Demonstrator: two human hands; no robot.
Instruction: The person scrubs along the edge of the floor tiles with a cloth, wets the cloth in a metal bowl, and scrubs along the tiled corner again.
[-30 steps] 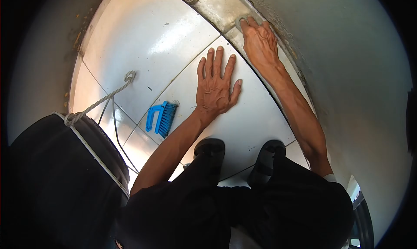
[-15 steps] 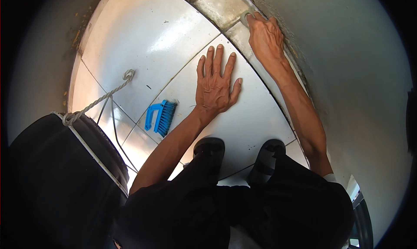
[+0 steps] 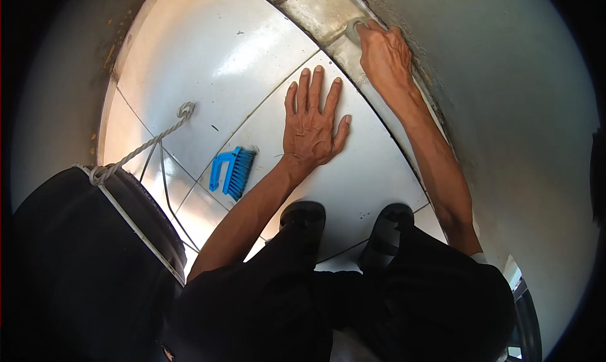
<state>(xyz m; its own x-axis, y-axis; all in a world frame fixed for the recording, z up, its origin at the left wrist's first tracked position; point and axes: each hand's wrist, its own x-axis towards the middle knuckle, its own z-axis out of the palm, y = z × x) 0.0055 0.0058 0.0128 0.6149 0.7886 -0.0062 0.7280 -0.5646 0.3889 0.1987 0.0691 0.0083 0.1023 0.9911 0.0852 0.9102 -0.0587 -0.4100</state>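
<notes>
My left hand [image 3: 309, 119] lies flat on the white floor tile [image 3: 372, 166], its fingers spread and nothing in it. Up at the right, my right hand [image 3: 386, 53] is closed over a small greyish pad [image 3: 355, 30], pressed against the stained strip of tile [image 3: 315, 8] along the foot of the wall. Most of the pad is hidden under the fingers, so its exact kind is unclear. A blue scrubbing brush [image 3: 233, 171] rests on the tiles left of my left wrist, its bristles facing right.
At the left stands a black bucket [image 3: 82, 248] with a twisted rope [image 3: 142, 147] tied to its rim. The grey wall [image 3: 505, 109] curves along the right, with dirt at its base. My sandalled feet [image 3: 303, 220] are on the tiles below my left hand.
The pad under my right hand has shifted slightly left along the tile strip. My left hand stays planted, and the brush and bucket are where they were.
</notes>
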